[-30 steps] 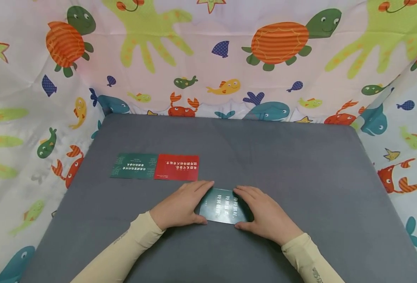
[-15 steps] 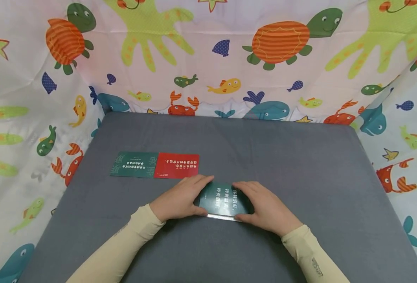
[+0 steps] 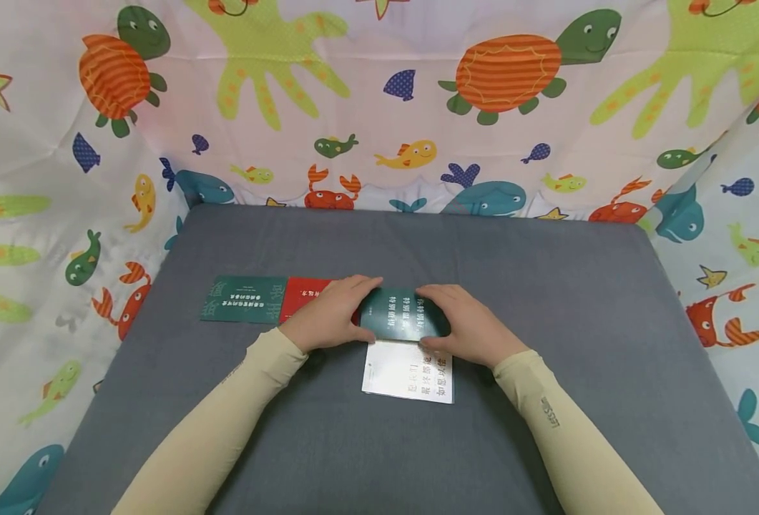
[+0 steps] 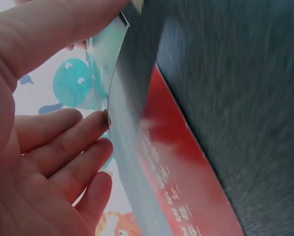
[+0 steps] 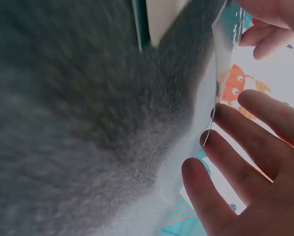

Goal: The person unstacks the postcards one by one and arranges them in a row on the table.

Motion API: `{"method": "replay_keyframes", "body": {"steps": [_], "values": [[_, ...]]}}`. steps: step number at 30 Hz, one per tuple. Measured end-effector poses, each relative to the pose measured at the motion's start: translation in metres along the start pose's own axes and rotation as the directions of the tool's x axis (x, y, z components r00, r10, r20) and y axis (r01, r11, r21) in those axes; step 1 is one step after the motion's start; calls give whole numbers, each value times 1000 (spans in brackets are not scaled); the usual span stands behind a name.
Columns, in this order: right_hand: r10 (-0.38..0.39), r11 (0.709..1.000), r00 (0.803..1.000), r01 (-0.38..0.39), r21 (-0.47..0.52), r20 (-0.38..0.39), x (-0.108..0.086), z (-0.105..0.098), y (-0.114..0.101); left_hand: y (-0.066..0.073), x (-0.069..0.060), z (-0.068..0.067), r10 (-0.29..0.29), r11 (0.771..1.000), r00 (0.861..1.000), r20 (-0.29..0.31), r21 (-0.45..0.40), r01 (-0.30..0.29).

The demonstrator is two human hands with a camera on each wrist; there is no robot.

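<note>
My left hand (image 3: pixel 330 313) and right hand (image 3: pixel 476 325) hold a dark green card (image 3: pixel 400 315) with white lettering by its two ends, each between thumb and fingers. The card is raised off the table in both wrist views. Just in front of it on the table lies a white card (image 3: pixel 405 370) with metallic lettering, its far edge hidden. Partly covered by my left hand is a red card (image 3: pixel 302 293), which shows lying flat under the fingers in the left wrist view. Another green card (image 3: pixel 244 299) lies edge to edge with the red one, on its left.
A grey cloth (image 3: pixel 546 286) covers the table. Behind it and along both sides hangs a white curtain (image 3: pixel 379 93) printed with sea animals.
Both hands have moved the green card away from the body, towards the back of the table. This has uncovered the white card beneath it. My left hand now overlaps the red card.
</note>
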State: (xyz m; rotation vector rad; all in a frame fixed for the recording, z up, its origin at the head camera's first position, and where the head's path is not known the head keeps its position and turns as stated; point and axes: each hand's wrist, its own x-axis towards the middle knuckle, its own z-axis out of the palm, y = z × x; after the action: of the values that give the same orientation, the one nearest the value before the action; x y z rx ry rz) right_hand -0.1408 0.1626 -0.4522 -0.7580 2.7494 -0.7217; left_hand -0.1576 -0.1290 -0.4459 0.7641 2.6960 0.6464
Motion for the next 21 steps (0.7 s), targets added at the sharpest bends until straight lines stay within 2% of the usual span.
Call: {"method": "replay_keyframes", "body": {"steps": [4, 8, 14, 21], "values": [[29, 1000, 999, -29, 8, 25, 15, 0, 7, -7, 11, -3, -20, 1000, 1000, 4, 8, 20], [51, 998, 998, -52, 22, 40, 24, 0, 11, -10, 17, -3, -45, 999, 999, 21, -6, 45], [74, 996, 996, -76, 41, 46, 24, 0, 15, -12, 22, 0, -69, 997, 997, 31, -18, 69], [79, 996, 995, -81, 32, 60, 27, 3, 16, -13, 22, 0, -82, 997, 996, 39, 18, 81]]}}
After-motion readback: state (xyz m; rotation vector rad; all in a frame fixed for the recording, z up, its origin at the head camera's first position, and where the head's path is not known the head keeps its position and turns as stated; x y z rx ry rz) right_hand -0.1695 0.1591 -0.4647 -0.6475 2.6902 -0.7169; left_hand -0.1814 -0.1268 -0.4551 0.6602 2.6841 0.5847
